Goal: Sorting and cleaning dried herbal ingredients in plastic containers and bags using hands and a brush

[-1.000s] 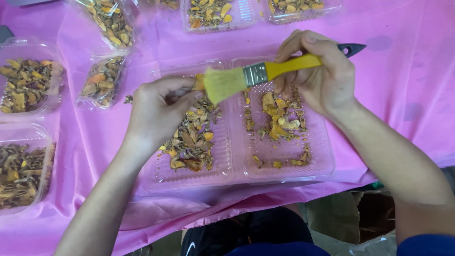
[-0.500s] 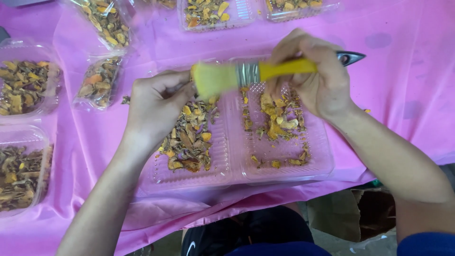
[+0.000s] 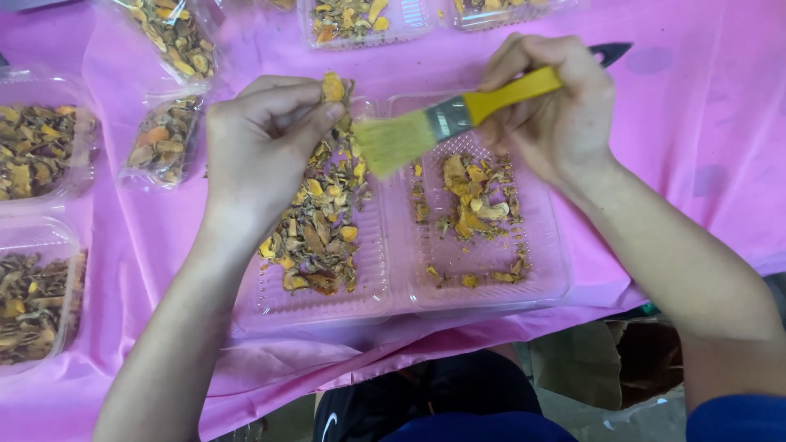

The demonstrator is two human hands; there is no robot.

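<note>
My left hand [image 3: 262, 143] pinches a small orange dried slice [image 3: 332, 85] between thumb and fingers above the left half of a clear plastic tray [image 3: 393, 307]. My right hand [image 3: 553, 102] grips a paintbrush [image 3: 458, 115] with a yellow handle, black tip and pale bristles; the bristles point left, just below and right of the held slice. The tray's left compartment holds a heap of dried orange-brown slices [image 3: 319, 221]. Its right compartment holds a smaller scatter of slices [image 3: 471, 200].
A pink plastic sheet [image 3: 671, 123] covers the table. Several more clear trays of dried slices stand at the left [image 3: 37, 147], lower left [image 3: 33, 299] and along the far edge [image 3: 360, 20]. The table's near edge runs below the tray, with dark floor and a cardboard box beyond.
My left hand has lifted the slice higher and turned it up. The brush has swung down and slightly right, its bristles now below the slice.
</note>
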